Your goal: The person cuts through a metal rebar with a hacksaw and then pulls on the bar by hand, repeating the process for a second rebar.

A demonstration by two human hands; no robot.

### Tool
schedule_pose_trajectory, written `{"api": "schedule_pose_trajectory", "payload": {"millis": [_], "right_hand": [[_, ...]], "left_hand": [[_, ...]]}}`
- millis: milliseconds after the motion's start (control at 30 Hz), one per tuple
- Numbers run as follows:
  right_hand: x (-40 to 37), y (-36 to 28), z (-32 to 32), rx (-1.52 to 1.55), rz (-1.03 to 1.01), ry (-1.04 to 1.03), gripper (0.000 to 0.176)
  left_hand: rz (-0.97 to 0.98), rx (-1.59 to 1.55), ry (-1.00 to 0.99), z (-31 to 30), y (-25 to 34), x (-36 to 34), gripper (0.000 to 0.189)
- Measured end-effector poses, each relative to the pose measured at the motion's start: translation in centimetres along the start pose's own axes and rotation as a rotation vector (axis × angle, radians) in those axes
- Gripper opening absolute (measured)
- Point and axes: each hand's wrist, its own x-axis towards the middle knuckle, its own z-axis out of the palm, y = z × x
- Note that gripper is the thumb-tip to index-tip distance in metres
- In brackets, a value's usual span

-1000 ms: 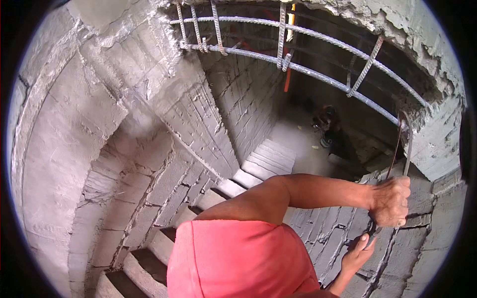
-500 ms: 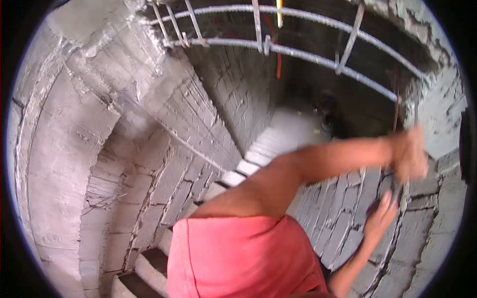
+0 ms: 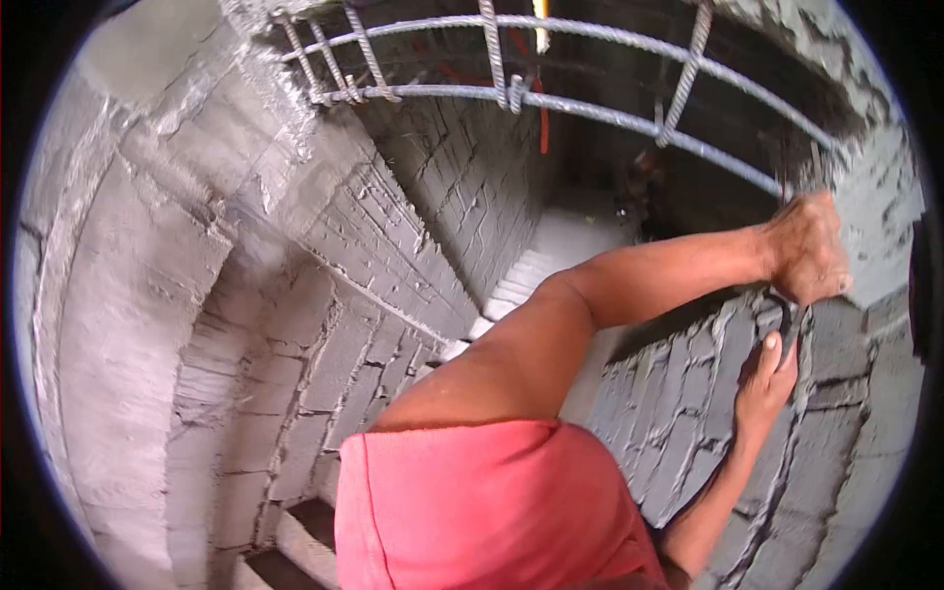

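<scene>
both hands have moved up since the earlier frame, ending closer to the bars, and the view has shifted a little with them. nearest me, below and to one side of the fingers, sits a rust-pink cloth sleeve (image 3: 482, 501), its bare arm reaching out to the left hand (image 3: 811, 251). a little lower, i see the right hand (image 3: 764, 393) closed around the dark, curved handle (image 3: 787, 339) of a slim metal hand tool, thumb lying along it. the left fingers are folded into a tight fist farther up that tool; i take it for a hacksaw, but the fist hides most of it and motion blurs the rest, so i can't tell whether it touches metal. just beyond the left knuckles ends the lower grey, ribbed steel bar (image 3: 610, 116), with the upper curved ribbed bar (image 3: 619, 37) running past it. i judge the step in hand to be a two-handed stroke at that bar end; the next move calls for both fists kept in line and the tool held straight. farther off, past the forearm, pale concrete steps (image 3: 516, 285) drop away, and an orange-red strip (image 3: 544, 128) hangs behind the bars.
</scene>
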Motion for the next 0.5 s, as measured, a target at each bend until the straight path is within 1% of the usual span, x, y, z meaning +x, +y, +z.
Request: {"api": "schedule_pose_trajectory", "payload": {"millis": [33,67,100,133,167,200,233,267,300,333,367,433,467,500], "right_hand": [[-0.5,0.8,-0.5,-0.021,0.025,-0.016,0.038],[-2.7,4.2,-1.4,-0.218,-0.13,0.088,0.042],[-5.3,7.7,-2.2,-0.408,-0.3,0.194,0.046],[-8.1,5.7,-2.1,-0.27,-0.285,0.197,0.041],[-9.1,3.5,-1.4,-0.13,-0.285,0.204,0.037],[-7.6,4.5,-1.6,-0.129,-0.296,0.195,0.037],[-6.5,6.0,-2.1,-0.223,-0.239,0.154,0.037],[-5.7,7.1,-2.2,-0.31,-0.185,0.116,0.037],[-3.4,5.4,-1.8,-0.259,-0.067,0.023,0.039],[0.3,3.4,-1.1,-0.197,0.029,-0.048,0.041],[0.9,2.3,-1.3,-0.197,0.033,-0.045,0.041],[-0.8,0.7,-1.4,-0.017,0.256,-0.075,0.037],[-2.7,5.4,-1.3,-0.328,-0.366,0.195,0.039],[-5.1,5.7,-1.7,-0.318,-0.366,0.224,0.041]], "left_hand": [[-0.002,-0.008,-0.038,0.6,1.6,-0.4,0.029],[0.023,0.004,-0.076,0.7,2.1,-0.4,0.029],[0.018,-0.048,-0.04,0.6,4.9,-0.4,0.028],[-0.07,-0.025,-0.073,0.1,8.0,-0.8,0.028],[-0.054,-0.007,-0.068,0.0,7.8,-0.7,0.028],[-0.066,-0.023,0.01,0.1,7.9,-0.8,0.027],[-0.087,-0.06,0.082,-0.2,8.4,-0.6,0.027],[-0.025,-0.013,-0.061,-0.6,5.8,-0.2,0.025],[0.027,-0.093,-0.062,0.4,2.3,-0.6,0.028],[0.039,0.014,-0.054,-0.4,-0.1,0.3,0.034],[0.008,-0.003,-0.012,-0.6,-0.7,1.0,0.037],[0.027,0.055,-0.109,-0.6,0.8,0.9,0.036],[0.013,0.01,-0.123,-0.2,3.2,0.5,0.034],[0.013,-0.017,-0.134,0.1,6.2,-0.3,0.033]]}}
